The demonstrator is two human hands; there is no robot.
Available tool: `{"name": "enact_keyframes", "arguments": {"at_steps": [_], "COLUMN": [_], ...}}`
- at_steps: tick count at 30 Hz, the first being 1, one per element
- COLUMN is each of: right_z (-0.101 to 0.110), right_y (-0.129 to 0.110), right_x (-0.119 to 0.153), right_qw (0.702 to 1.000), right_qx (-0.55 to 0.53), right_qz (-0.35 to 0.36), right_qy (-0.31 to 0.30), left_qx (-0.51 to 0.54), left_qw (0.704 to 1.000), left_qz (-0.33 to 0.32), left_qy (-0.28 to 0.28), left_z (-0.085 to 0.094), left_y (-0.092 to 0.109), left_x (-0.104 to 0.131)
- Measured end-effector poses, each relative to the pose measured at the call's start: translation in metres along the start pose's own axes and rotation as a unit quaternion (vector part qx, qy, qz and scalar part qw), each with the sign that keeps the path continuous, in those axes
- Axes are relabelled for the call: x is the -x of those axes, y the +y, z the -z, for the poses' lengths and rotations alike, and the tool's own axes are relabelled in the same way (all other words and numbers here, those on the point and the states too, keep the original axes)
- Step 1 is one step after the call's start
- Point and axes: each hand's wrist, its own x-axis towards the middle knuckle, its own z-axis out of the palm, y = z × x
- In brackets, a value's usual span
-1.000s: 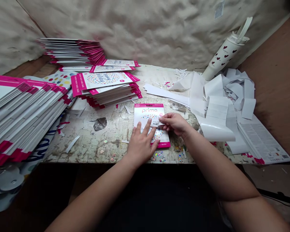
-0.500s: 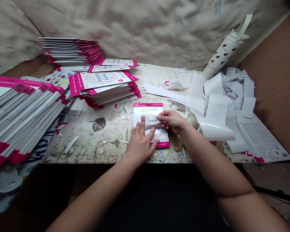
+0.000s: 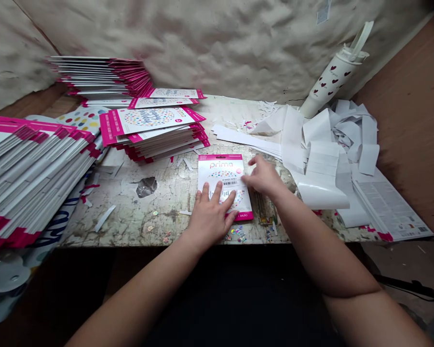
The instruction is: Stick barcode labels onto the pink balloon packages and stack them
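The pack [image 3: 222, 168] lies flat near the front edge of the desk [image 3: 130, 221], a barcode label [image 3: 230, 183] across its middle. From 7 o'clock the left hand [image 3: 209, 208] rests on it, fingers spread, probably steadying it; at 3 o'clock the right hand [image 3: 264, 177] holds thumb and forefinger apart, gripping nothing visible.

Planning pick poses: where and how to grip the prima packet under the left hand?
Best guess: pinch the packet at its upper right edge, coming from the right: it looks thin and lies flat on the worktop, the left hand covers its lower left, and the right hand is beside that edge.
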Motion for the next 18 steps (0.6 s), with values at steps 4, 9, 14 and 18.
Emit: {"name": "enact_keyframes", "arguments": {"at_steps": [4, 9, 14, 18], "right_z": [-0.005, -0.023, -0.024, -0.033], "right_y": [0.002, 0.021, 0.035, 0.036], "right_x": [0.023, 0.046, 0.048, 0.055], "right_qw": [0.972, 0.958, 0.963, 0.989], "right_qx": [0.163, 0.239, 0.254, 0.083], "right_qz": [0.168, 0.147, 0.089, 0.122], "right_qy": [0.024, -0.063, -0.033, -0.024], "left_qx": [0.014, 0.049, 0.062, 0.216], "left_qw": [1.000, 0.998, 0.984, 0.953], "left_qz": [-0.003, -0.014, 0.161, 0.194], "left_qy": [-0.008, -0.032, 0.040, 0.087], "left_z": [-0.001, 0.006, 0.011, 0.011], "left_y": [0.001, -0.009, -0.039, -0.038], "left_x": [0.001, 0.002, 0.004, 0.012]}}
